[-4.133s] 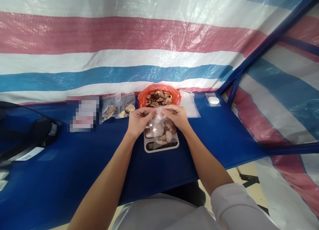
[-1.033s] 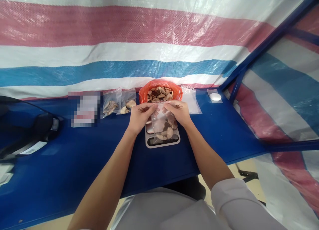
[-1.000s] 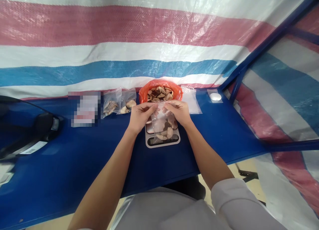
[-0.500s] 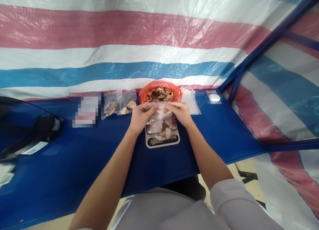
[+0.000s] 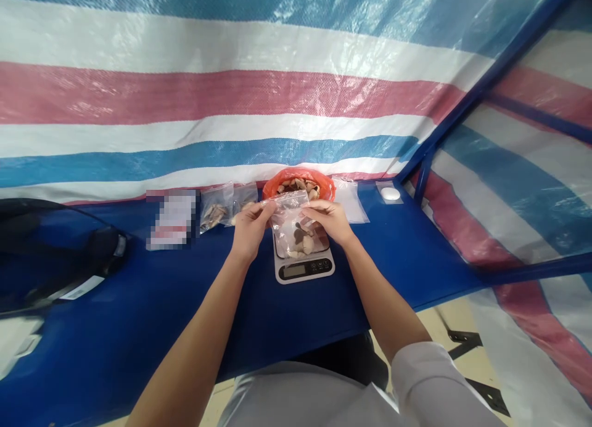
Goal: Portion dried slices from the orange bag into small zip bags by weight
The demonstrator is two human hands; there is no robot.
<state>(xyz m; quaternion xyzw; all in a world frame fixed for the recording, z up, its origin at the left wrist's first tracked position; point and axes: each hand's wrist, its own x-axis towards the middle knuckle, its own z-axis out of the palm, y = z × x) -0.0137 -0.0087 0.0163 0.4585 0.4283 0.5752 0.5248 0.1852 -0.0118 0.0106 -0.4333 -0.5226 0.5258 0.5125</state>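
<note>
Between both hands hangs a clear zip-lock bag, with pale and dark dried pieces, like sliced mushroom, lying at its bottom. My left hand pinches the bag's upper left edge. My right hand has its fingers closed at the upper right edge. Under the bag stands a white kitchen scale, whose display and buttons face me. Just behind the hands, a red plastic bag lies open, full of similar pieces. Whether the held bag touches the scale, I cannot tell.
Two filled zip-lock bags, one at the left and one partly behind my left hand, lie on the blue table. Flat clear bags and a small white round object are at right. A black strapped item lies far left.
The scale's display and buttons, earlier covered by the bag, now show. The bag's zip edge is now raised and in view between my hands. The camera view has tilted up slightly.
</note>
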